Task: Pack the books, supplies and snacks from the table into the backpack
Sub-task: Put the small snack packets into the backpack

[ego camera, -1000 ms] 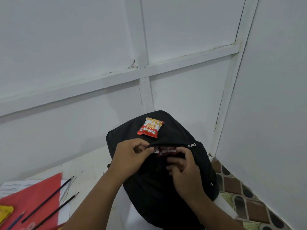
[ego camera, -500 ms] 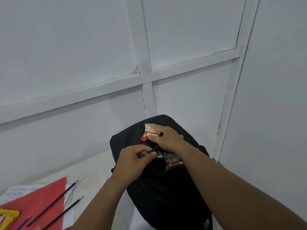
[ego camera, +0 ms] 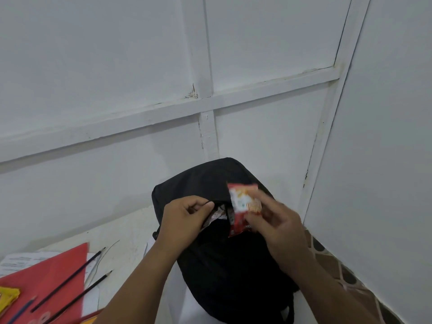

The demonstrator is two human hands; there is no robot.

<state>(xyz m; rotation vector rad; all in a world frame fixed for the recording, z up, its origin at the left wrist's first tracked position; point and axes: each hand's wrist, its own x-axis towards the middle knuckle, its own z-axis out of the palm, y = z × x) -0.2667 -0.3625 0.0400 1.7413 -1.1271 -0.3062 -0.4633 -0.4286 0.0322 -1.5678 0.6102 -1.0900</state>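
the left hand [ego camera: 184, 216] pinches the lip of the black backpack [ego camera: 224, 265] pocket and pulls it wide, probably so the mouth stays open for loading. the right hand [ego camera: 275, 220] grips a red snack packet [ego camera: 243, 206] between thumb and fingers, just above that opening (another wrapper already shows inside). a red folder [ego camera: 53, 274], two pencils [ego camera: 70, 277] and a yellow packet [ego camera: 7, 298] wait on the table [ego camera: 131, 230].
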